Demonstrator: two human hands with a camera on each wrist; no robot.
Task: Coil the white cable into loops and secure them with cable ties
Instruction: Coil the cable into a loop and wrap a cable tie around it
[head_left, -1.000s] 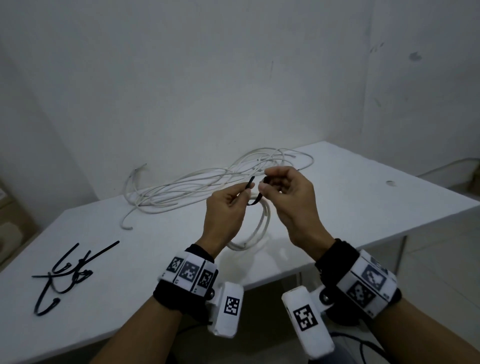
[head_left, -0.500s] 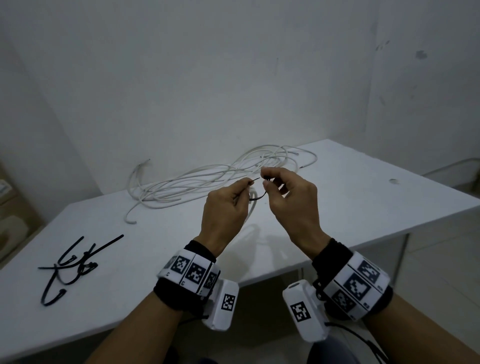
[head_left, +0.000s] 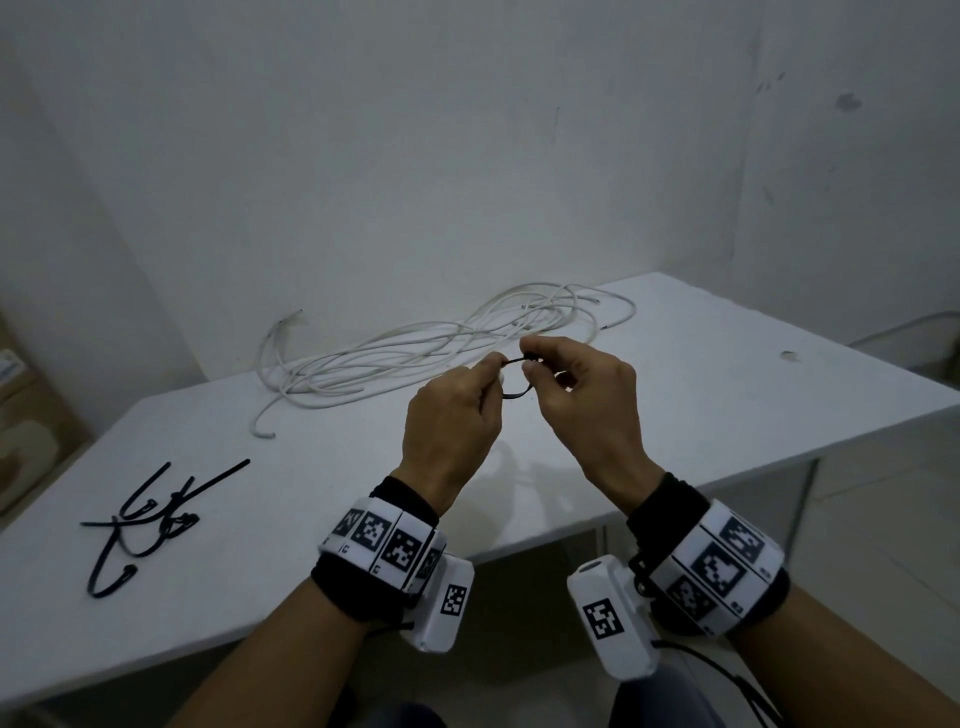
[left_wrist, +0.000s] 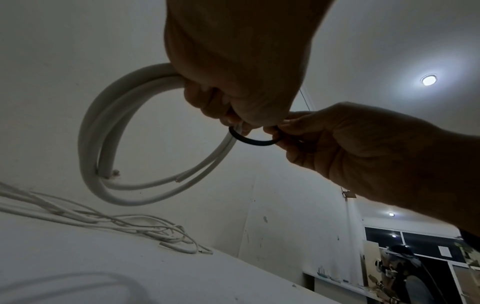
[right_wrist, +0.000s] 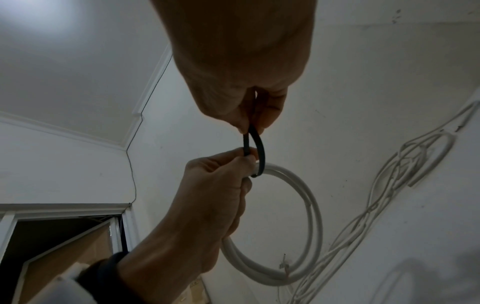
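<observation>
A small coil of white cable (left_wrist: 103, 144) hangs from my left hand (head_left: 496, 365), which grips it above the table. In the head view that hand hides the coil. A black cable tie (head_left: 515, 382) is looped round the coil's strands (right_wrist: 311, 216). My right hand (head_left: 530, 361) pinches the tie's far end (right_wrist: 255, 139) between thumb and fingertips. My left thumb and forefinger pinch the tie's other end (right_wrist: 246, 151) right beside the coil. The two hands almost touch.
A loose pile of white cable (head_left: 441, 345) lies at the back of the white table (head_left: 727, 395), by the wall. Several spare black cable ties (head_left: 156, 519) lie at the table's left front. The table's right edge drops to the floor.
The tie, which stood up between my hands, now curves in a small loop between them. The coil that hung in sight below my hands is now hidden behind my left hand.
</observation>
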